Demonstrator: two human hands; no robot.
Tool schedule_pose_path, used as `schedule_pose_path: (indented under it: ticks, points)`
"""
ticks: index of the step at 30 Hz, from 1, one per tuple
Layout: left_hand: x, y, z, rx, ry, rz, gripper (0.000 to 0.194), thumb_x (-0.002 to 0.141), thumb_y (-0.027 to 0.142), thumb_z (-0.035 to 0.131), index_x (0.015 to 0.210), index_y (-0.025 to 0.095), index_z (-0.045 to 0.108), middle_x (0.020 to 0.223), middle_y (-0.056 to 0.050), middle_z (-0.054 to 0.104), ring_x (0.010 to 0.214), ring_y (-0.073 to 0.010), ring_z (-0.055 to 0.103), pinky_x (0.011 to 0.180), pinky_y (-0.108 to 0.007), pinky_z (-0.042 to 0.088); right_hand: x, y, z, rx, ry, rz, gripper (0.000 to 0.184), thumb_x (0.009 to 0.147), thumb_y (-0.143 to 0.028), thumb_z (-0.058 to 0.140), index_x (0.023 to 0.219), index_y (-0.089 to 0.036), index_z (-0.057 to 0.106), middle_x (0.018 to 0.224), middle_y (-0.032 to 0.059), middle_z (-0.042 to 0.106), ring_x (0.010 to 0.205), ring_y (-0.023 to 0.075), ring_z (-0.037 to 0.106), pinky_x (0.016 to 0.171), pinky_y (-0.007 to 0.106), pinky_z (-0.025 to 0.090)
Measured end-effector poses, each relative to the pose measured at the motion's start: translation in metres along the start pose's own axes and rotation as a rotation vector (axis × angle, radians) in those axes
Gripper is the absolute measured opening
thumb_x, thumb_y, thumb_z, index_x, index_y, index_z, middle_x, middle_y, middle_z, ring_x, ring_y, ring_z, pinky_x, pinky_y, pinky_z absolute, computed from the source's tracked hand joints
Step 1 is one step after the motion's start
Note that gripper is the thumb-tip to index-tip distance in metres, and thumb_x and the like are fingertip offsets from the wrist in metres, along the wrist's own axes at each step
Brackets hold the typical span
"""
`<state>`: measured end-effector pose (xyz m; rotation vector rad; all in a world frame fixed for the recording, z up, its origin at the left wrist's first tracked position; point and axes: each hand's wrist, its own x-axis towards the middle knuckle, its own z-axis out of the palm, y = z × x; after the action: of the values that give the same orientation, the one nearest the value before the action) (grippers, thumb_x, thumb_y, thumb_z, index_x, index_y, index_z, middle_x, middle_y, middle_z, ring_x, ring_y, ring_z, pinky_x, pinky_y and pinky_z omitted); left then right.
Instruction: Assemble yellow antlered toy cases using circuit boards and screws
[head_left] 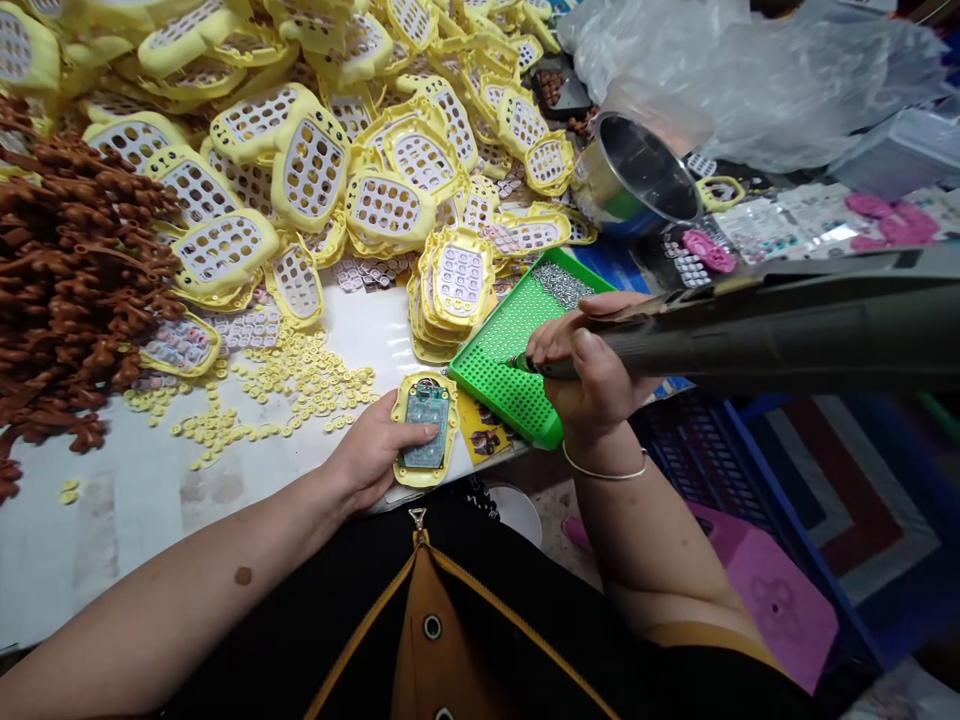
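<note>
Near the table's front edge my left hand [373, 443] grips a yellow toy casing [400, 470], open side up, with the thumb lying over a green circuit board [427, 415] inside it. My right hand [600, 365] is wrapped round a dark, long power screwdriver [720, 335], whose tip points down and left over a green perforated tray [541, 415]. Small silver screws [561, 286] lie heaped at the tray's far end. Whether the screwdriver's tip touches the tray or a screw I cannot tell. Beside the tray stands a stack of yellow casings [457, 275] with white keypads.
Yellow casings [311, 170] are piled across the back. Brown plastic parts [97, 225] heap up at the left, with small yellow buttons [300, 385] scattered nearby. Behind the tray leans a metal pot [649, 170]. A blue crate [750, 490] and a pink stool [780, 590] stand lower right.
</note>
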<state>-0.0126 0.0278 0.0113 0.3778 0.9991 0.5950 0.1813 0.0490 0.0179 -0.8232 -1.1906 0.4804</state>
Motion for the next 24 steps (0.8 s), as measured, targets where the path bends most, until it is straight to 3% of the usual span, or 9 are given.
schedule_pose_path:
  ticks: [7,13,17,20,24]
  points:
    - [0.000,0.001,-0.001,-0.017,-0.022,-0.016,0.037,0.059,0.001,0.074,0.093,0.013,0.063,0.083,-0.007,0.074,0.067,-0.0171,0.069,0.071,-0.031,0.058,0.001,0.015,0.001,-0.010,-0.037,0.009,0.017,0.083,-0.041,0.064,0.099,-0.035,0.062,0.058,-0.0049,0.044,0.043,0.0125,0.044,0.043,0.032,0.041]
    - [0.001,0.000,-0.002,-0.010,-0.038,-0.017,0.037,0.060,0.001,0.074,0.093,0.013,0.063,0.083,-0.007,0.074,0.070,-0.0192,0.070,0.075,-0.034,0.058,-0.002,0.016,0.002,-0.074,-0.041,0.044,0.019,0.083,-0.045,0.064,0.100,-0.036,0.060,0.066,-0.0038,0.047,0.046,0.0123,0.047,0.046,0.032,0.042]
    - [0.002,0.000,-0.003,-0.005,-0.029,-0.012,0.038,0.061,0.000,0.072,0.094,0.013,0.061,0.084,-0.007,0.073,0.073,-0.0195,0.070,0.074,-0.033,0.058,0.000,0.015,0.004,-0.052,-0.046,0.035,0.018,0.083,-0.041,0.065,0.099,-0.034,0.062,0.061,-0.0046,0.047,0.045,0.0124,0.047,0.044,0.031,0.042]
    - [0.002,0.000,-0.003,0.000,-0.006,-0.005,0.038,0.061,0.000,0.073,0.094,0.014,0.060,0.085,-0.007,0.073,0.072,-0.0180,0.069,0.071,-0.031,0.058,0.003,0.007,0.005,-0.002,-0.004,0.047,0.016,0.080,-0.037,0.067,0.096,-0.032,0.065,0.058,-0.0049,0.048,0.045,0.0127,0.049,0.044,0.031,0.043]
    - [0.001,-0.002,-0.002,0.007,-0.004,0.026,0.039,0.060,0.002,0.074,0.095,0.013,0.059,0.085,-0.007,0.072,0.071,-0.0173,0.068,0.071,-0.032,0.057,-0.002,-0.027,0.008,0.069,0.067,0.036,0.014,0.077,-0.035,0.066,0.091,-0.034,0.067,0.053,-0.0055,0.045,0.041,0.0130,0.044,0.040,0.032,0.042]
